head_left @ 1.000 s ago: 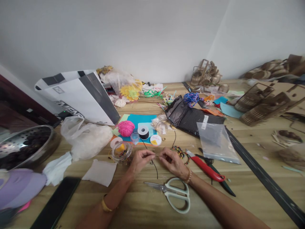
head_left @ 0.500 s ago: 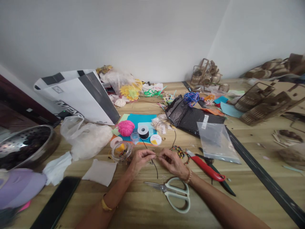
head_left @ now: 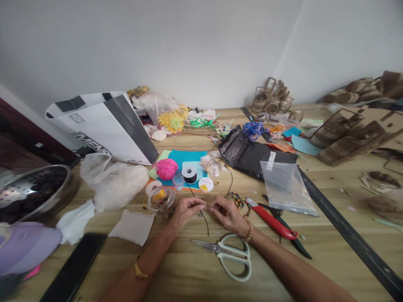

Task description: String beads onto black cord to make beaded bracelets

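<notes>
My left hand and my right hand meet low over the wooden table, fingertips pinched together on a thin black cord whose loose end curls toward me. A strand of coloured beads lies just beyond my right hand. A small clear jar of beads stands to the left of my left hand. White-handled scissors lie shut on the table in front of my wrists.
A red-handled tool, a clear zip bag, a black mesh pouch, a black cord spool and pink yarn sit beyond. A white paper square, plastic bag, metal bowl and dark phone lie left.
</notes>
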`<state>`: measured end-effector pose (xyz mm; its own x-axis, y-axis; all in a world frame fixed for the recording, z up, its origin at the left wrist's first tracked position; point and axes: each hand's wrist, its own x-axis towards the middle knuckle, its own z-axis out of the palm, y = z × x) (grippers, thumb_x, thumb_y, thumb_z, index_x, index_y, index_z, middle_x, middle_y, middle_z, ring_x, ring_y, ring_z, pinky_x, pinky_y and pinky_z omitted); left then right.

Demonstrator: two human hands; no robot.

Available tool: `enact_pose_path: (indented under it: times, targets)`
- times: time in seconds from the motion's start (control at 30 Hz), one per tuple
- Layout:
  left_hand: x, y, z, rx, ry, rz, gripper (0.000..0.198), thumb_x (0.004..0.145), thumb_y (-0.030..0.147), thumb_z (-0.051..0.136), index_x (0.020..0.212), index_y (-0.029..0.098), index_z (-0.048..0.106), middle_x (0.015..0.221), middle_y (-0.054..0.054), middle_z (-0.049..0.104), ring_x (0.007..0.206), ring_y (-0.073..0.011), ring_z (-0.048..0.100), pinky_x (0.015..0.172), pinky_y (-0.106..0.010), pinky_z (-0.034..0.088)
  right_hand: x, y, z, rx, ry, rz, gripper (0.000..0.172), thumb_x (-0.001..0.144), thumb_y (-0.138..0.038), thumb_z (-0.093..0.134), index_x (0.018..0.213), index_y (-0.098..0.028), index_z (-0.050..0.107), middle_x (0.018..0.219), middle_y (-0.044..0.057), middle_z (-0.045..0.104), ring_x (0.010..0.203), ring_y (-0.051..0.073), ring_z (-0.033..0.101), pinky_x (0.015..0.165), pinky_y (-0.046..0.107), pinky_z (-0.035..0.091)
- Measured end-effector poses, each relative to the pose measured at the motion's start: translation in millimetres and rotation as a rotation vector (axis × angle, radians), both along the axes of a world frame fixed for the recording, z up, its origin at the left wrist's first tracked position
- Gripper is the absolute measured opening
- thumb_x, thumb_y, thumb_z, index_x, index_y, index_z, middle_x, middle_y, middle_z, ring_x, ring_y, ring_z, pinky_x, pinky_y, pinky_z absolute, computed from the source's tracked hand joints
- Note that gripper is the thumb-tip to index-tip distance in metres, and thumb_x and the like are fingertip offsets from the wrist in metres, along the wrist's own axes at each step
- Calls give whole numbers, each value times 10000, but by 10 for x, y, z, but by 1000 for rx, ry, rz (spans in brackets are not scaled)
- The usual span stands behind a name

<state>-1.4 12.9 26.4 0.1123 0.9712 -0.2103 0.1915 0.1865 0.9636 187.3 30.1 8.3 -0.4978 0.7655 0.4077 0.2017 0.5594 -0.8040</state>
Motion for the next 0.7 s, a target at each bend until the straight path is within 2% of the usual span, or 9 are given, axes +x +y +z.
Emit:
enact_pose_path:
  times: [0.2, 0.53, 0.7]
  targets:
    - [-4, 4, -5, 13, 10, -4, 245, 699, 306, 657, 831, 112, 729, 821, -97, 732, 771, -232, 632, 745, -337, 494, 5, -5, -13, -5, 11, 18, 179, 927, -274, 491, 800, -169, 562, 693, 26, 570, 618, 135, 509, 572, 240, 416]
    - [1, -10, 11, 12, 12, -5, 252, 710, 295, 653, 848, 99, 731, 810, -90, 733, 753, -218, 635, 695, -293, 482, -5, 2, 3, 8, 6, -3, 190, 926, -277, 489, 783, -169, 553, 677, 21, 558, 597, 131, 501, 557, 233, 404]
    - [-1, -10, 10, 22, 18, -22, 288, 710, 326, 642, 863, 96, 724, 826, -106, 733, 744, -219, 627, 714, -333, 496, -7, 7, -2, 12, -5, -9, 191, 927, -270, 488, 783, -165, 556, 673, 18, 558, 591, 124, 499, 550, 228, 405]
